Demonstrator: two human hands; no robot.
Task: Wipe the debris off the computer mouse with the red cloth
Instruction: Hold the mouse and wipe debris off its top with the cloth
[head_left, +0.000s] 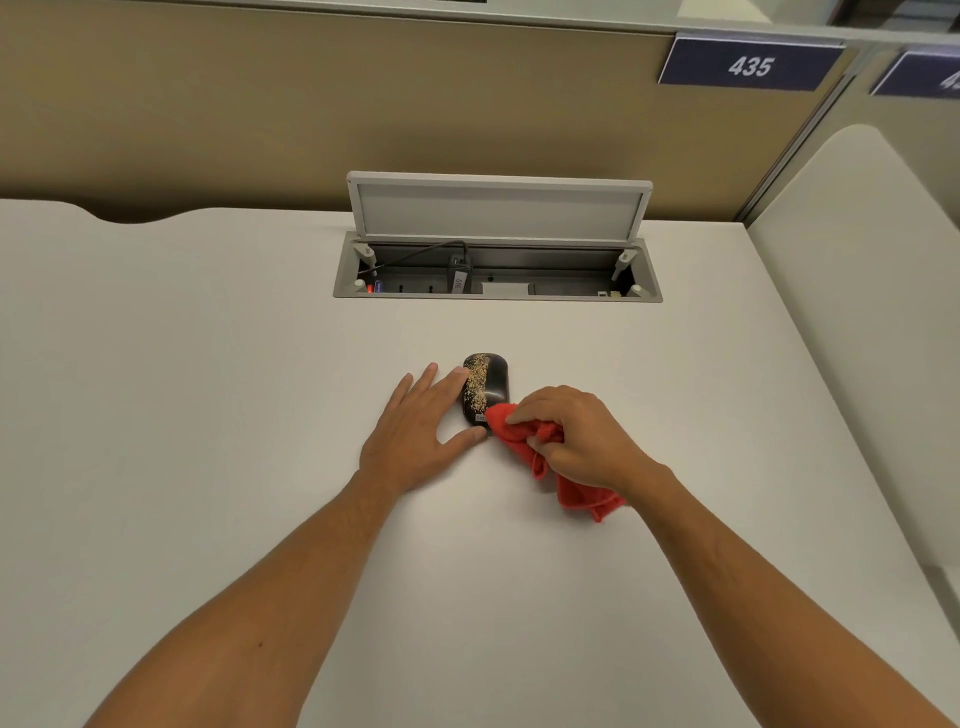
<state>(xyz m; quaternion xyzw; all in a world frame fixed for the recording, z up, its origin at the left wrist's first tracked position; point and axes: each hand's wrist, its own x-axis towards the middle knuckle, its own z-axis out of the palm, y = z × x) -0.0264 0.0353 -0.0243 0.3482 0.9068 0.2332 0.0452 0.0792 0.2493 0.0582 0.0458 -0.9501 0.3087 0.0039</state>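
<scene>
A black computer mouse (493, 382) lies on the white desk (208, 364), near the middle. Tan grainy debris (478, 384) covers a strip along its left half. My left hand (415, 431) rests flat on the desk against the mouse's left side, with the index finger and thumb touching it. My right hand (571, 436) grips a bunched red cloth (524, 431). The cloth's tip touches the near right corner of the mouse. The cloth's tail trails out behind my right wrist.
An open cable hatch (496, 270) with a raised grey lid, sockets and a plugged-in adapter sits in the desk beyond the mouse. A tan partition wall stands behind, bearing a blue sign reading 435 (748, 65). A white divider panel (857, 249) rises on the right.
</scene>
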